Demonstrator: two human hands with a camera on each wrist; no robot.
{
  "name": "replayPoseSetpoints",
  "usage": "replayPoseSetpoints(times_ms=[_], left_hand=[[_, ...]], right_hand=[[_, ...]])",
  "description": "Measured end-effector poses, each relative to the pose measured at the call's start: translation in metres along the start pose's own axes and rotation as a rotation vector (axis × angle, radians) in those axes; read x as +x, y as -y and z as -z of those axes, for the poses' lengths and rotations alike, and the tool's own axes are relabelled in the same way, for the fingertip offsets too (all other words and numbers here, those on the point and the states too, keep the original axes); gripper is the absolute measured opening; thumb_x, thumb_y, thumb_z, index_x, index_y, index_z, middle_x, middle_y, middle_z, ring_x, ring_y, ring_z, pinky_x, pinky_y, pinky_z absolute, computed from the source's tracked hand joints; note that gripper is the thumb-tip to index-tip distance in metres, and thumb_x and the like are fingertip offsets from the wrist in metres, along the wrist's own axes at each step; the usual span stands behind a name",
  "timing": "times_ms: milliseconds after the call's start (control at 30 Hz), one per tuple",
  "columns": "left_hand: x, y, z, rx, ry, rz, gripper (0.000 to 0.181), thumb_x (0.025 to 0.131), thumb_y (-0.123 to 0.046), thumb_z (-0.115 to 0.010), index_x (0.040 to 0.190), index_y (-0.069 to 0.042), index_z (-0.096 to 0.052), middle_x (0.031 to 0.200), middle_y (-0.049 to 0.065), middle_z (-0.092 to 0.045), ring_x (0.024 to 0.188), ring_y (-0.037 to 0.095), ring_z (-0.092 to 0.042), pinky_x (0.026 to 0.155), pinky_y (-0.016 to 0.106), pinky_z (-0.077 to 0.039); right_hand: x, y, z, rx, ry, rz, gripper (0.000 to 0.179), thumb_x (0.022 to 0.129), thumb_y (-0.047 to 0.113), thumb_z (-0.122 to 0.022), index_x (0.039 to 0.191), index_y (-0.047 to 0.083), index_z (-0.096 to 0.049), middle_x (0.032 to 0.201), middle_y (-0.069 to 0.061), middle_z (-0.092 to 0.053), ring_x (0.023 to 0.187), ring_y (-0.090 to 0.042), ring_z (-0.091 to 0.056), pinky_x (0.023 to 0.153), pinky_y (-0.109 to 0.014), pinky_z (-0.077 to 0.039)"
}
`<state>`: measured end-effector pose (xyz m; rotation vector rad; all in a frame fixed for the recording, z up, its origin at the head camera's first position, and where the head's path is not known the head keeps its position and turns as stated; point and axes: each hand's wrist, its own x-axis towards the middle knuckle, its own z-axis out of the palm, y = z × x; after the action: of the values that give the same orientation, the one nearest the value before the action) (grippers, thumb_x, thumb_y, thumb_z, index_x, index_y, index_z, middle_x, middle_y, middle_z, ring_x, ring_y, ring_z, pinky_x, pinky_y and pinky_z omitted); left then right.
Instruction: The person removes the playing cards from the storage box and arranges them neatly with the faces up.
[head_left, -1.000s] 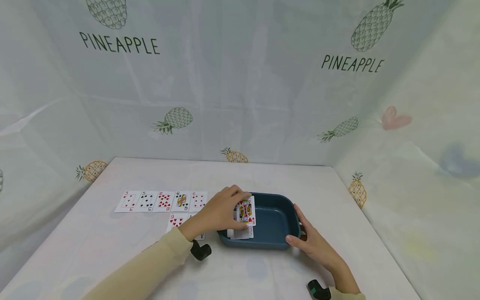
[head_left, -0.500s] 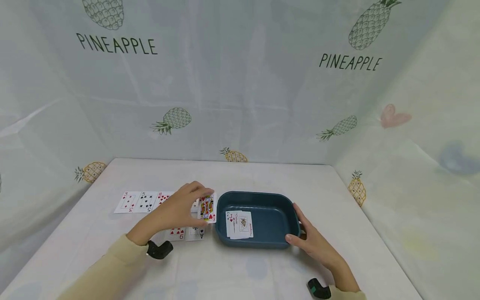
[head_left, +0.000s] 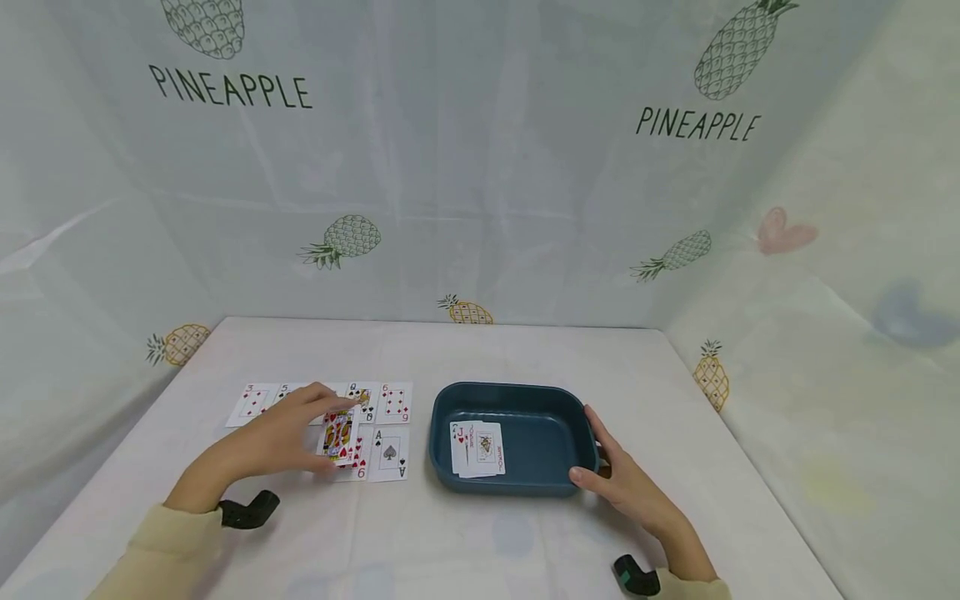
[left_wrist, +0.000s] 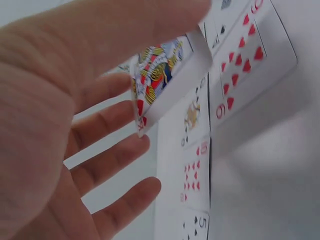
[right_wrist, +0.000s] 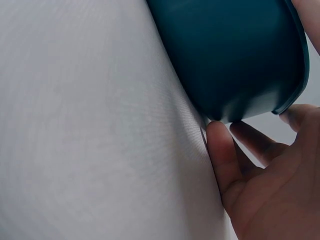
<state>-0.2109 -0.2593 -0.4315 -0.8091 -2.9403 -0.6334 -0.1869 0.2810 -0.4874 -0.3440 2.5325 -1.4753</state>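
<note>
In the head view my left hand (head_left: 262,446) pinches a king of hearts playing card (head_left: 339,435) by its short edges, thumb near and fingers far. The card hangs over the left end of the lower card row, partly covering the nine of hearts (head_left: 363,456). From the left wrist view, the king (left_wrist: 159,70) is tilted above the nine of hearts (left_wrist: 242,65). My right hand (head_left: 637,496) grips the right end of a dark teal baking dish (head_left: 558,442), thumb at the rim. In the right wrist view its fingertips (right_wrist: 218,131) rest against the dish's lower side (right_wrist: 235,55).
An ace of spades (head_left: 389,455) lies beside the nine. The upper row runs from the three of diamonds (head_left: 253,404) to the six of diamonds (head_left: 394,403), partly behind my left hand. Several overlapping cards (head_left: 483,450) lie in the dish's left part.
My left hand has carried the king of hearts left, out of the dish and across to the lower card row. My right hand has stayed on the dish.
</note>
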Motion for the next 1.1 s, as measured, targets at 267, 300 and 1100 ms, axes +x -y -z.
replayPoseSetpoints(times_ms=[267, 300, 1100], left_hand=[[-0.017, 0.022, -0.004, -0.007, -0.015, 0.053, 0.087, 0.070, -0.039, -0.100, 0.145, -0.016, -0.065, 0.138, 0.004, -0.057, 0.128, 0.031, -0.056, 0.107, 0.057, -0.047], [-0.018, 0.023, -0.004, -0.011, -0.015, 0.061, 0.087, 0.070, -0.039, -0.100, 0.146, -0.015, -0.064, 0.139, 0.004, -0.057, 0.129, 0.032, -0.056, 0.107, 0.058, -0.047], [-0.030, 0.032, -0.009, -0.051, 0.056, 0.106, 0.080, 0.071, -0.035, -0.097, 0.142, -0.014, -0.068, 0.134, 0.002, -0.060, 0.125, 0.029, -0.054, 0.104, 0.055, -0.047]], right_hand=[[0.003, 0.000, -0.002, 0.000, 0.016, 0.010, 0.098, 0.102, 0.025, -0.072, 0.172, 0.032, -0.004, 0.175, -0.020, -0.017, 0.149, -0.047, -0.040, 0.098, -0.027, -0.052], [0.003, -0.001, -0.002, 0.001, 0.018, 0.011, 0.098, 0.102, 0.025, -0.072, 0.172, 0.032, -0.004, 0.175, -0.020, -0.017, 0.149, -0.047, -0.040, 0.098, -0.027, -0.052], [0.001, -0.001, 0.003, -0.014, 0.007, -0.003, 0.099, 0.101, 0.026, -0.073, 0.173, 0.028, -0.004, 0.175, -0.022, -0.016, 0.150, -0.048, -0.038, 0.100, -0.026, -0.051]])
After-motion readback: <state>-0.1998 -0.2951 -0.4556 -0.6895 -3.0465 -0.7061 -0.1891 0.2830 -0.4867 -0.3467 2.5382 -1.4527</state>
